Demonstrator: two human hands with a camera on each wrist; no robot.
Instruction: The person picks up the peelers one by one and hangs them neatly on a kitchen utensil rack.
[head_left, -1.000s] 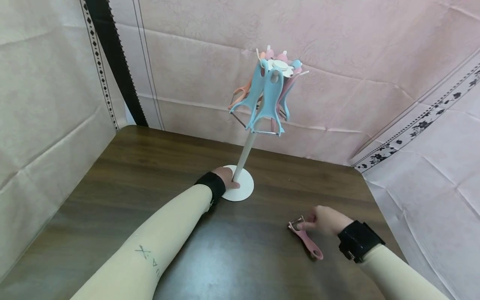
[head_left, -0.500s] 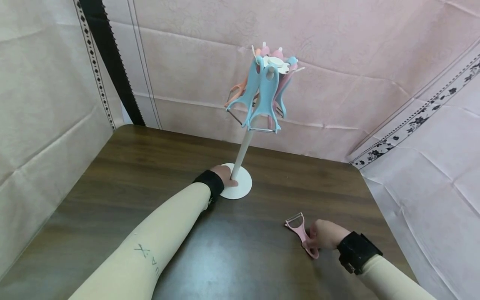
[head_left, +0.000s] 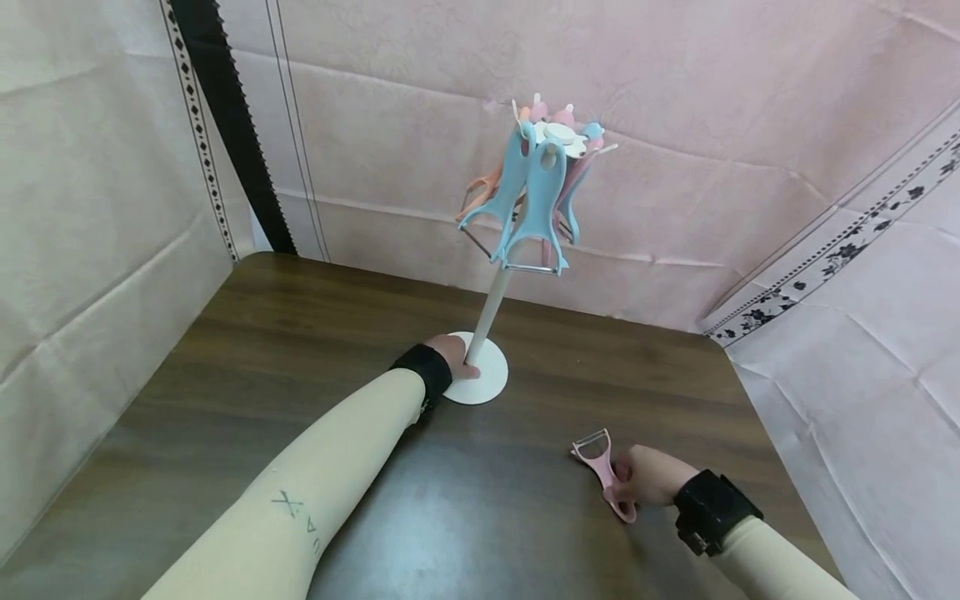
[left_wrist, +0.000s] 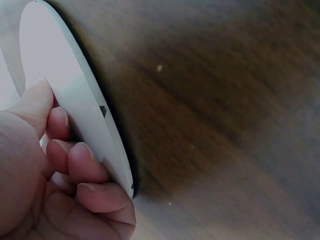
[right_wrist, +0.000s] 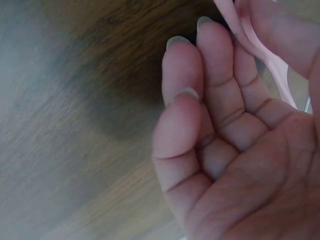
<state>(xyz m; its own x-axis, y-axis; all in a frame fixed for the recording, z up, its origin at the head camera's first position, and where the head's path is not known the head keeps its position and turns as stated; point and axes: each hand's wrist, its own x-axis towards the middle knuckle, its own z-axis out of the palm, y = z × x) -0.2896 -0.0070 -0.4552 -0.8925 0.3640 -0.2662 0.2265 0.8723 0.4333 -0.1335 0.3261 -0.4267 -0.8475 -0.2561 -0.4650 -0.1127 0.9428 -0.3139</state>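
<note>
A white stand point(head_left: 491, 312) with a round base point(head_left: 487, 385) rises near the back of the table. My left hand point(head_left: 453, 357) grips it at the foot of the pole; the left wrist view shows curled fingers just over the base point(left_wrist: 55, 55). Several Y-shaped peelers, including a blue peeler point(head_left: 542, 204) and an orange peeler point(head_left: 487, 185), hang around the stand's top. At the right, my right hand point(head_left: 656, 477) pinches a pink peeler point(head_left: 600, 467) by its handle between thumb and fingers. Its blade end points to the far left, low over the table.
Brown wood-grain table point(head_left: 360, 492) lies under both hands. Pale cloth point(head_left: 675, 167) hangs behind the table and at both sides. The loaded top of the stand leans toward the back cloth.
My right hand has shifted from the peeler's blade end to its handle and now holds it there. The peeler has turned its flat side upward. My left hand stays on the stand.
</note>
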